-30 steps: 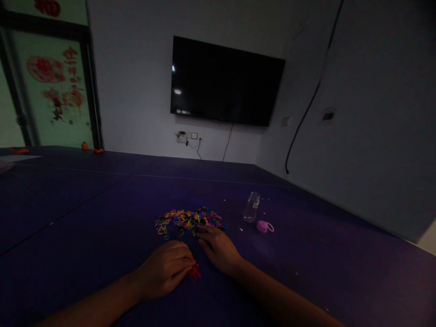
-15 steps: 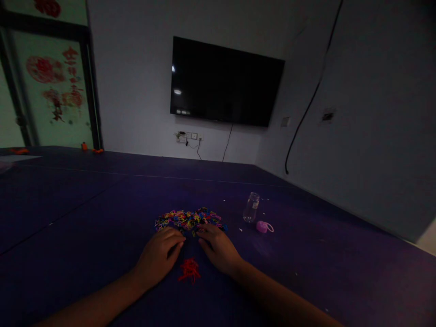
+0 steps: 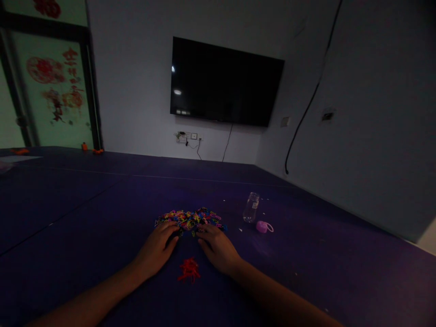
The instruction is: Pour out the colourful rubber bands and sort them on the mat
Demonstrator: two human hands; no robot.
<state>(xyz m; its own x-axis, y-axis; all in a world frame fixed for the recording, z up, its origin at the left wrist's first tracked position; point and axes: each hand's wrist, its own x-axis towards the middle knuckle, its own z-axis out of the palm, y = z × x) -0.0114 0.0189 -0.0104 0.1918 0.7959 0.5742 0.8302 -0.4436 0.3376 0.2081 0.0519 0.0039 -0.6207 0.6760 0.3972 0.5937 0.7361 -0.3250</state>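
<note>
A pile of small loop-shaped plastic clips (image 3: 189, 218) in mixed colours lies on the purple surface in front of me. At its near left edge my left hand (image 3: 156, 249) rests with fingers stretched over the clips and the thumb apart. My right hand (image 3: 218, 249) touches the near right edge, fingers slightly bent and thumb apart. I see nothing held in either hand, though some fingertips are hard to make out among the clips. Between my forearms, closer to me, sits a small heap of red clips (image 3: 189, 270).
Right of the pile stands a clear bottle (image 3: 251, 208), its pink lid with a loop (image 3: 262, 227) lying beside it. White scraps (image 3: 240, 230) dot the purple surface (image 3: 112, 204). Orange objects (image 3: 97, 151) are at the far left edge. A television (image 3: 226, 81) hangs on the wall.
My left hand has shifted slightly left and forward onto the clips, its thumb and fingers now farther apart. My right hand has barely moved. The red heap looks the same.
</note>
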